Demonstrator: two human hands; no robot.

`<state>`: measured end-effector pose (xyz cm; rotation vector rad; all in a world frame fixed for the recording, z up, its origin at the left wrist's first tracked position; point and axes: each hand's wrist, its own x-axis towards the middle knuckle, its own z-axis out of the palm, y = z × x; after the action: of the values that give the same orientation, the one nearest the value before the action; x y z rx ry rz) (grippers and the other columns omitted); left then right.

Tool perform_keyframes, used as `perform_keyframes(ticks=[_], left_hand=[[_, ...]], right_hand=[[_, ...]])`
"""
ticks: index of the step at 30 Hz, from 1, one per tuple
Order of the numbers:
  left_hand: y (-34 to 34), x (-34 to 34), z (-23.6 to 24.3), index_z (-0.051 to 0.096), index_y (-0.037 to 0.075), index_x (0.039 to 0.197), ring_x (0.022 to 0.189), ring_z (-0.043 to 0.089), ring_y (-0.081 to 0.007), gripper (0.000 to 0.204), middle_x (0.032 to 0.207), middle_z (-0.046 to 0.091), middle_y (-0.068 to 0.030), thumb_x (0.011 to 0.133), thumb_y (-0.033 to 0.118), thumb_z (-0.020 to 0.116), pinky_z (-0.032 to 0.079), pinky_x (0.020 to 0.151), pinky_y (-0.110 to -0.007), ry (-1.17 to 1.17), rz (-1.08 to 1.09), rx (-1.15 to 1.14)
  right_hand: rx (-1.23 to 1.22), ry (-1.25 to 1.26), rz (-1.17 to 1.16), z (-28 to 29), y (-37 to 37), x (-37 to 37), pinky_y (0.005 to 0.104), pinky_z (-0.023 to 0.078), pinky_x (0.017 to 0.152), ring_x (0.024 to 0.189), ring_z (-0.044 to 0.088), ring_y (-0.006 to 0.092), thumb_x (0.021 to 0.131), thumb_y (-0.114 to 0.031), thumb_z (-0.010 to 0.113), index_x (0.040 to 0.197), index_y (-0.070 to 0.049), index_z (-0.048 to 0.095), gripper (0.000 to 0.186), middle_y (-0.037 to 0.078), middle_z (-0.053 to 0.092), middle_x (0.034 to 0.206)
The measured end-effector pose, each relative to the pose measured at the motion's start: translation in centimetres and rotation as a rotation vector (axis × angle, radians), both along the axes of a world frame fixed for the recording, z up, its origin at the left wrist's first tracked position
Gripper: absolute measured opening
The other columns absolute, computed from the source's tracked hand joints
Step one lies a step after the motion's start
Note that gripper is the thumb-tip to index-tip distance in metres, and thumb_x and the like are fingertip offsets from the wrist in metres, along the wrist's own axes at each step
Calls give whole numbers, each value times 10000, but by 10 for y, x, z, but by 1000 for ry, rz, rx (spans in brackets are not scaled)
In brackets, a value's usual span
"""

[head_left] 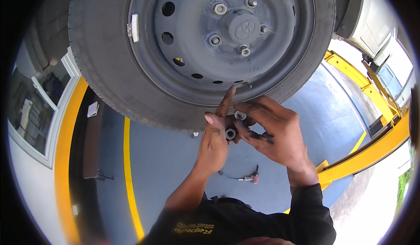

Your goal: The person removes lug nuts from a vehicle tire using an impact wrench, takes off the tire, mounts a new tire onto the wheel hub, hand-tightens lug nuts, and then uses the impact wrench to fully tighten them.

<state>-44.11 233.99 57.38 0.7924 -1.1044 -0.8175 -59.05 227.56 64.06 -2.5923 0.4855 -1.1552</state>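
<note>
Head view: the left hand (213, 142) curls around the lower nut (230, 134), likely cupped against dropping, its hole and long axis toward the camera; the right hand (280, 133) pinches the upper nut (240, 115), axis unclear. Beyond them stands the wheel (202, 48); an air wrench (252, 179) lies on the floor (166, 166).

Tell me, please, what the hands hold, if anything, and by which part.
The right hand holds a silver, ring-shaped metal nut, apparently by its sides; the left hand holds another silver metal nut, its place of grip mostly hidden.
</note>
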Motion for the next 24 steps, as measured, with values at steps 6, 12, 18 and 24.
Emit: perform_keyframes(ticks=[6, 12, 18, 24], left_hand=[[17, 19, 9, 479, -15, 1374, 705, 434, -63, 436, 802, 491, -6, 1006, 216, 503, 377, 623, -219, 103, -160, 118], [38, 57, -60, 538, 8, 1290, 786, 456, -74, 432, 888, 496, -7, 868, 82, 488, 413, 649, -246, 260, -281, 440], [38, 80, -74, 561, 15, 1241, 789, 460, -83, 407, 901, 494, -2, 848, 55, 465, 417, 675, -253, 289, -413, 488], [37, 94, -84, 573, 13, 1225, 796, 463, -85, 391, 911, 503, -8, 849, 15, 462, 418, 686, -258, 315, -472, 540]], right_hand=[[-108, -472, -268, 86, -65, 34, 289, 573, 864, 913, 735, 158, 880, -54, 782, 1127, 28, 725, 267, 113, 753, 1034], [-75, -518, -286, 86, -85, 55, 275, 562, 874, 958, 736, 165, 872, -96, 804, 1131, 18, 728, 293, 127, 771, 987], [-220, -486, -417, 90, -66, 71, 281, 566, 871, 933, 748, 165, 867, -78, 797, 1110, 20, 745, 267, 125, 779, 982], [-376, -333, -638, 97, -56, 73, 288, 567, 850, 867, 756, 163, 861, -146, 806, 1073, -8, 772, 256, 119, 784, 939]])
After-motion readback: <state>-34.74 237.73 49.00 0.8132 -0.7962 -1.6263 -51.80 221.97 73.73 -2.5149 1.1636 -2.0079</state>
